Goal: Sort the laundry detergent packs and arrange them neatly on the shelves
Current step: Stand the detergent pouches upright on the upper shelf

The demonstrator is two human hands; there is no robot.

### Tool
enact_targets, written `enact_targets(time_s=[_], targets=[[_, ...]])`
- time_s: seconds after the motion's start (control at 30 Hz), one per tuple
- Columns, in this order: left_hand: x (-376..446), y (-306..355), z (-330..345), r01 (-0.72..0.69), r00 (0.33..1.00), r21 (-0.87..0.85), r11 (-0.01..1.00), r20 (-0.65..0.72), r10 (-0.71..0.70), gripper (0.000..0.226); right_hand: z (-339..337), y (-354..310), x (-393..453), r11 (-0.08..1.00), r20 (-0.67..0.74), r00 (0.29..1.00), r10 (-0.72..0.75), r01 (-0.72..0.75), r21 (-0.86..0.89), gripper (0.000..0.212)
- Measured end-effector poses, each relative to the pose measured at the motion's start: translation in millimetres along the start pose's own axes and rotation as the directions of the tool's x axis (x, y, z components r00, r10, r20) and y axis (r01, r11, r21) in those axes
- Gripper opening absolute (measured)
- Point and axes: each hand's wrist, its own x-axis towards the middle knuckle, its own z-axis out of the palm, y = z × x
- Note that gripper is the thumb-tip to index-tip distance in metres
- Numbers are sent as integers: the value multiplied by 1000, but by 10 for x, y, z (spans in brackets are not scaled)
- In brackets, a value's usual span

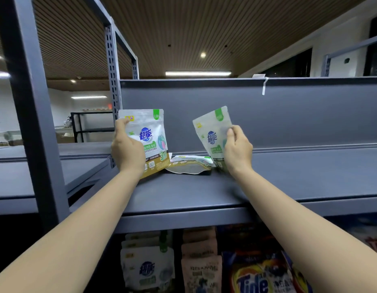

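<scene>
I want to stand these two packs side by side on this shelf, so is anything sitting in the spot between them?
Yes. A pack lying flat rests on the shelf, between the pack held by the left hand and the pack held by the right hand. The shelf to the right of the right hand looks bare.

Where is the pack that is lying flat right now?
In the head view, the flat pack lies on the grey shelf, between the upright pack in the left hand and the tilted pack in the right hand.
</scene>
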Motion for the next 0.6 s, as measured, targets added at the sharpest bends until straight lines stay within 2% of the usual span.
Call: enact_targets(time_s=[0.13, 0.23, 0.33, 0.43, 0.57, 0.6], targets=[[-192, 174, -61, -42, 995, -114, 993, -100, 31, 63, -220, -15, -65, 999, -181, 983, -6, 0, -36, 27], [-355, 323, -116, -78, 992, -253, 964, -116, 50, 63, -339, -5, -124, 999, -227, 974, 8, -17, -39, 27], [-475, 372, -155, 12, 1000, -247, 969, 4, -11, 58, -425, 28, -211, 997, -129, 990, 54, -45, 68, 20], [-563, 346, -180, 177, 980, -173, 969, 117, -158, 45, -500, 54, -285, 972, 10, 988, 157, -156, 176, 8], [-652, 373, -236, 417, 899, -97, 904, 191, -394, 24, -583, 7, -327, 939, 98, 952, 292, -304, 162, 23], [-676, 394, -258, 438, 892, -109, 892, 179, -416, 30, -601, -7, -343, 939, 92, 951, 294, -306, 159, 27]])
